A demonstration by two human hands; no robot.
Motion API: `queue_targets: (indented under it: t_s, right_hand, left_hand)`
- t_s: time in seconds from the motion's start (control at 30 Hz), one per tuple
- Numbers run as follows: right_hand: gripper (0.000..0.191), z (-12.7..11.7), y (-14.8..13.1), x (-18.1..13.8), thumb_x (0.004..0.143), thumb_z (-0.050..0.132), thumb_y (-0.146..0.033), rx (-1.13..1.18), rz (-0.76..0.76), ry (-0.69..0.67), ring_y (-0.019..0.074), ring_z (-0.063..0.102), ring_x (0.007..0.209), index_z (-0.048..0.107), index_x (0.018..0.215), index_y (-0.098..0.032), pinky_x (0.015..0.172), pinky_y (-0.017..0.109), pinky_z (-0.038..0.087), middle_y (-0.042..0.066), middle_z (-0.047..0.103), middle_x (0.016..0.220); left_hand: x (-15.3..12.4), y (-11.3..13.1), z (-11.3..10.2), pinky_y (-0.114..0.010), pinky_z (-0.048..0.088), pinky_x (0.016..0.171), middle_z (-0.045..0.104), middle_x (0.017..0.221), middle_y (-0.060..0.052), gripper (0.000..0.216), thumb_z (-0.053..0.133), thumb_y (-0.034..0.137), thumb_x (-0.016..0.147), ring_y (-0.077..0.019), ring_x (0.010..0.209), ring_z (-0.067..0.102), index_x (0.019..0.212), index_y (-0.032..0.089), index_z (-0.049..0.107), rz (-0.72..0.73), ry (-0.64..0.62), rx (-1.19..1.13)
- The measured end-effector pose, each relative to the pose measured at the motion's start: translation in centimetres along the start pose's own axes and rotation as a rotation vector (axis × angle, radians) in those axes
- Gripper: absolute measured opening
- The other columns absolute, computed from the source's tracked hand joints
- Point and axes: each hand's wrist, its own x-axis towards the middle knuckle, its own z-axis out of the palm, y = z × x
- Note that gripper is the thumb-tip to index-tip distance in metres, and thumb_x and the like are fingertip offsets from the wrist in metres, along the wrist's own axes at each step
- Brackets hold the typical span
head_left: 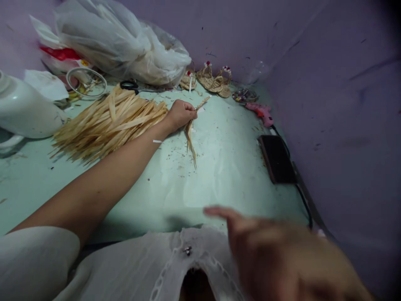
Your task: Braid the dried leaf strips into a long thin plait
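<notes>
Straw-coloured strands (190,140), a thin tuft of dried leaf strips, are pinched in the closed fingers of the left hand (181,115), which lies at full reach on the pale green table cover (219,175). The grip sits near the upper end of the tuft. The short tips poke out beyond the knuckles and the longer tails trail back toward the person, flat on the cover. This hold appears to keep the few strips gathered and apart from the rest.

Touching the wrist on its outer side lies the main pile of strips (109,121), fanned with its near ends beside the hand, likely so that single strips come away easily. Just beyond the pile are black-handled scissors (130,86) and a clear ring (86,82), with bulging plastic bags (125,42) behind them. Farther out on that side stands a white vessel (25,110).

Beyond the knuckles, against the lilac wall, sit small woven sandals (216,81). Inward from the hand lie a pink glue gun (261,112) and a dark block (277,159) with its cable (302,196), set along the table edge, well apart from the straw.

The right hand (282,259) is blurred and close to the white garment (140,267). Its fingers are spread, and it seems to hold nothing.
</notes>
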Motion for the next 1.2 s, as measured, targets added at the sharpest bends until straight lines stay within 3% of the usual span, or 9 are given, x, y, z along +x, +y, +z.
queue_targets:
  t_s: [0.07, 0.13, 0.3, 0.4, 0.5, 0.6, 0.73, 0.93, 1.2]
  right_hand:
    - [0.021, -1.9, 0.9, 0.8, 0.078, 0.05, -0.039, 0.135, -0.012, 0.46, 0.0106, 0.046, 0.054, 0.056, 0.064, -0.024, 0.095, 0.04, 0.034, -0.004, 0.045, 0.055]
    - [0.023, -4.2, 2.3, 1.9, 0.07, 0.058, -0.036, 0.275, 0.001, 0.762, 0.0096, 0.037, 0.049, 0.049, 0.055, -0.022, 0.092, 0.042, 0.036, -0.005, 0.035, 0.052]
    - [0.038, -9.2, 6.7, 4.0, 0.072, 0.05, -0.032, 0.434, 0.11, 0.97, 0.0068, 0.02, 0.037, 0.026, 0.046, -0.02, 0.073, 0.035, 0.045, -0.008, 0.017, 0.043]
    - [0.033, -10.4, 8.8, 4.7, 0.073, 0.049, -0.032, 0.471, 0.151, 1.069, 0.0057, 0.026, 0.037, 0.032, 0.048, -0.02, 0.067, 0.028, 0.045, -0.008, 0.027, 0.043]
    - [0.009, -10.8, 10.0, 5.6, 0.069, 0.056, -0.025, 0.443, 0.211, 1.108, 0.0044, 0.039, 0.044, 0.051, 0.065, -0.019, 0.063, 0.023, 0.045, -0.005, 0.05, 0.059]
    - [0.016, -11.6, 10.5, 6.9, 0.063, 0.059, -0.015, 0.449, 0.242, 1.121, 0.0044, 0.046, 0.05, 0.058, 0.079, -0.018, 0.06, 0.021, 0.045, -0.004, 0.058, 0.072]
    - [0.01, -13.6, 10.7, 10.0, 0.068, 0.053, -0.012, 0.459, 0.29, 1.125, 0.0058, 0.05, 0.052, 0.06, 0.073, -0.015, 0.053, 0.019, 0.045, 0.0, 0.06, 0.07]
    - [0.007, -15.9, 11.7, 15.1, 0.07, 0.053, -0.011, 0.499, 0.386, 0.984, 0.0071, 0.053, 0.05, 0.06, 0.07, -0.011, 0.05, 0.019, 0.045, 0.004, 0.062, 0.066]
    - [0.006, -18.9, 12.8, 19.1, 0.073, 0.054, -0.016, 0.623, 0.313, 0.88, 0.0062, 0.052, 0.045, 0.055, 0.068, -0.012, 0.05, 0.019, 0.049, 0.0, 0.057, 0.057]
  left_hand:
    - [0.0, 0.1, 0.0, -0.024, 0.022, 0.046, 0.04, 0.043, 0.003, 0.009, 0.057, 0.013, 0.055, -0.0063, 0.046, 0.032, 0.047, 0.016, 0.055, -0.003, 0.001, -0.007]
    - [0.0, 0.1, 0.0, -0.024, 0.022, 0.046, 0.039, 0.043, 0.003, 0.008, 0.057, 0.012, 0.055, -0.0063, 0.046, 0.032, 0.048, 0.015, 0.055, -0.007, -0.001, -0.013]
    - [0.0, 0.1, 0.0, -0.024, 0.021, 0.046, 0.039, 0.043, 0.003, 0.007, 0.058, 0.012, 0.055, -0.0061, 0.046, 0.031, 0.049, 0.014, 0.056, -0.008, -0.004, -0.025]
    - [0.0, 0.2, 0.0, -0.023, 0.022, 0.046, 0.039, 0.043, 0.003, 0.007, 0.057, 0.012, 0.054, -0.006, 0.046, 0.031, 0.049, 0.015, 0.056, -0.017, 0.003, -0.026]
    - [0.0, 0.3, -0.1, -0.023, 0.022, 0.046, 0.04, 0.043, 0.004, 0.006, 0.057, 0.014, 0.054, -0.0057, 0.045, 0.03, 0.048, 0.015, 0.056, -0.024, -0.001, -0.012]
    - [-0.1, 0.2, -0.3, -0.022, 0.022, 0.046, 0.039, 0.043, 0.005, 0.007, 0.057, 0.017, 0.054, -0.0052, 0.044, 0.03, 0.048, 0.014, 0.056, -0.027, -0.022, 0.001]
    - [0.0, 0.2, -0.7, -0.021, 0.022, 0.046, 0.042, 0.045, 0.005, 0.011, 0.058, 0.024, 0.054, -0.0052, 0.044, 0.031, 0.05, 0.013, 0.056, -0.046, -0.047, -0.031]
    - [0.2, 0.8, -1.0, -0.021, 0.022, 0.046, 0.038, 0.043, 0.006, 0.018, 0.058, 0.03, 0.056, -0.006, 0.045, 0.03, 0.048, 0.014, 0.053, -0.049, -0.084, -0.065]
    - [1.0, 0.0, -0.2, -0.022, 0.024, 0.046, 0.039, 0.044, 0.004, 0.022, 0.051, 0.03, 0.063, -0.0089, 0.046, 0.034, 0.047, 0.016, 0.052, -0.069, -0.08, 0.214]
